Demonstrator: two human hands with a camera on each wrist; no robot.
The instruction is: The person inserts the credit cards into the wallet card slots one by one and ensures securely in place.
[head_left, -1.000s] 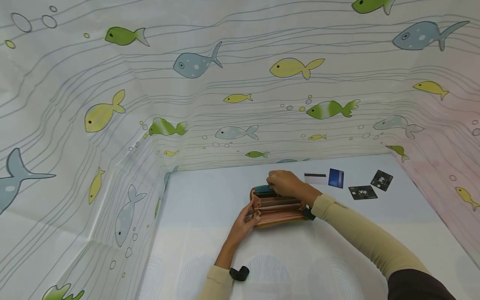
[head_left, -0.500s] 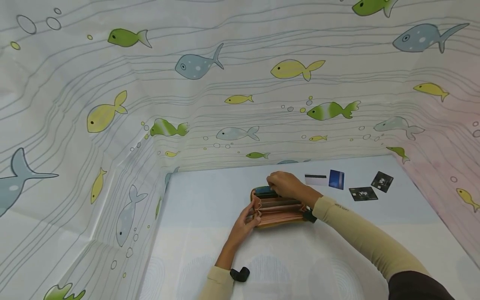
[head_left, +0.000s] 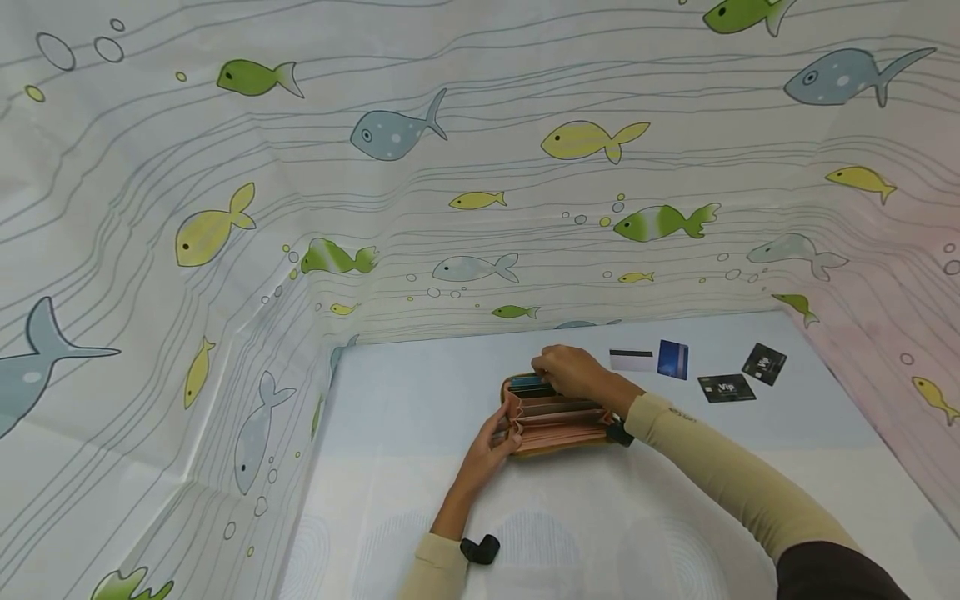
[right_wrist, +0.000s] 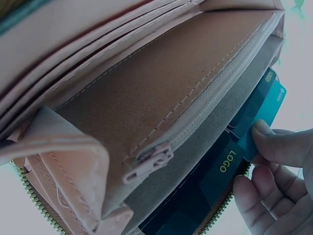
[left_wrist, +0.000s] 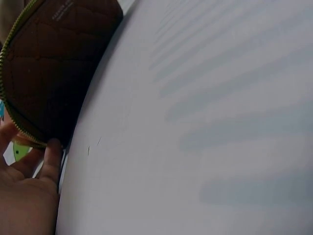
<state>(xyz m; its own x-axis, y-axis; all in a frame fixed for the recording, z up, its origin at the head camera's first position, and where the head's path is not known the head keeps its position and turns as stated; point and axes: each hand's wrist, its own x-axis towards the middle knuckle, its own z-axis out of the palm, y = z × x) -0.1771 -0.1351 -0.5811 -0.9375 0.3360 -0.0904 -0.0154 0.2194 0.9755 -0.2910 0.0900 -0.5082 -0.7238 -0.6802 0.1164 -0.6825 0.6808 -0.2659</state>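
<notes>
An unzipped wallet with pink inner pockets stands on the table in the head view. My left hand grips its left end. In the left wrist view the wallet's brown quilted outside shows, fingertips at its zipped edge. My right hand reaches over the wallet's far side. Up close in the right wrist view, its thumb and fingers pinch a teal card in the far slots. Dark blue cards marked LOGO sit beside it. A zipped middle pocket has a pink zipper pull.
Right of the wallet on the white table lie a white card with a dark stripe, a blue card and two black Vip cards, one nearer and one farther right. A fish-printed sheet rises behind.
</notes>
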